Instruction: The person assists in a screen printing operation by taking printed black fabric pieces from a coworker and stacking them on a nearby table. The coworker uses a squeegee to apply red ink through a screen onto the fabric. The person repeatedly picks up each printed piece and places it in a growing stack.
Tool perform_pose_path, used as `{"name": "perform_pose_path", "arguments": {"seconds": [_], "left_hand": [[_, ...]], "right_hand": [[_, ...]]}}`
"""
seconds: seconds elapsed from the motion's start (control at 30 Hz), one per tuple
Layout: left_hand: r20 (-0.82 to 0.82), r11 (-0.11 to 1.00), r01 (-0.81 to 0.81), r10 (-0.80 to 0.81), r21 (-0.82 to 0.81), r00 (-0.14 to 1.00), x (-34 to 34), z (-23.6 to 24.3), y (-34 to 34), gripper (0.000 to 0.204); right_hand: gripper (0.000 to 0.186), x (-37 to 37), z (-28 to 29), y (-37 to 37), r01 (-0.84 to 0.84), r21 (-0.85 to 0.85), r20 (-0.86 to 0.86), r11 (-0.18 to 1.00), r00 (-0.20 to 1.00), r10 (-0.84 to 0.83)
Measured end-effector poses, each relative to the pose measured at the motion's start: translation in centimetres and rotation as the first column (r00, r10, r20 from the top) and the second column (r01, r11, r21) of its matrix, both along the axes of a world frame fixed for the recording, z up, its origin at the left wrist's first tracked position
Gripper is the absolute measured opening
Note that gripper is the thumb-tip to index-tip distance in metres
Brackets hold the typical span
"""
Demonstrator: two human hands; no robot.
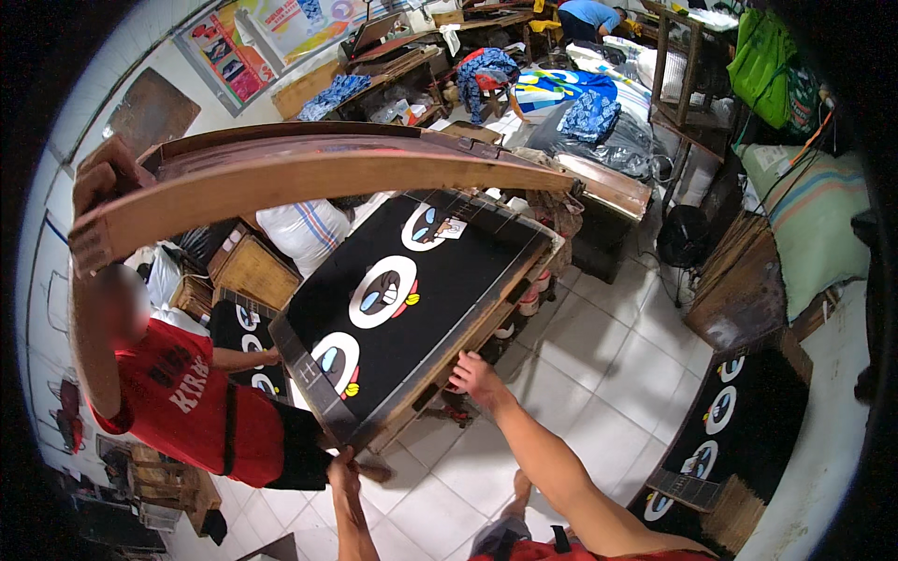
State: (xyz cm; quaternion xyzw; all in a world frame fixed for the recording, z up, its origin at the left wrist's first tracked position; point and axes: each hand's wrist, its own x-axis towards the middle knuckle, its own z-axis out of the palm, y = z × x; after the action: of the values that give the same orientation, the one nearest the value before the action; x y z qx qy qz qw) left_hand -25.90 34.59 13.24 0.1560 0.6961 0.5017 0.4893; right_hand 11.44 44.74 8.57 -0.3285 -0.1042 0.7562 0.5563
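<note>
A long wooden printing board (468, 323) slopes away in front of me, covered by black cloth (449, 280) with white oval prints. My left hand (342, 464) grips the board's near corner. My right hand (473, 376) holds its right wooden edge, fingers curled under the rim. Above the board a large wooden screen frame (309, 182) is tilted up. A person in a red shirt (192, 402) at the left holds that frame up with a raised hand (103, 176).
More black printed cloth lies on a board at the right (725, 416) and beside the person in red (241, 327). A black fan (685, 238), wooden crates (253, 271), a striped cushion (814, 215) and cluttered tables surround a white tiled floor (599, 365). Another person in blue (589, 13) bends at the back.
</note>
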Motion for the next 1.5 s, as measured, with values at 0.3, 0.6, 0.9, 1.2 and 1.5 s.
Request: {"name": "perform_pose_path", "arguments": {"seconds": [0.3,0.6,0.9,1.2,1.5], "left_hand": [[0.024,0.987,0.16,-0.16,-0.001,0.987,9.5,7.8,-7.3,0.023],[-0.427,0.915,0.198,-0.031,0.351,0.904,6.8,12.9,-15.7,0.015],[-0.738,0.586,0.735,-0.317,0.341,0.596,26.2,26.3,-11.3,0.031],[-0.964,0.17,0.959,-0.1,0.227,0.246,40.2,41.6,-0.3,0.074],[-0.872,-0.012,0.956,-0.415,0.292,0.261,46.9,47.4,-6.9,0.047]], "right_hand": [[0.023,2.6,2.5,0.5,0.079,0.1,-0.235,0.992,0.971,-0.054],[0.03,12.5,8.6,-32.0,0.302,-0.008,-0.233,0.953,0.926,-0.296],[0.037,17.7,15.3,-57.2,0.599,0.058,-0.24,0.799,0.785,-0.571],[0.048,12.0,16.9,-65.2,0.754,0.2,-0.218,0.626,0.657,-0.722],[0.06,7.1,12.2,-68.4,0.851,0.169,-0.155,0.498,0.522,-0.839]]}}
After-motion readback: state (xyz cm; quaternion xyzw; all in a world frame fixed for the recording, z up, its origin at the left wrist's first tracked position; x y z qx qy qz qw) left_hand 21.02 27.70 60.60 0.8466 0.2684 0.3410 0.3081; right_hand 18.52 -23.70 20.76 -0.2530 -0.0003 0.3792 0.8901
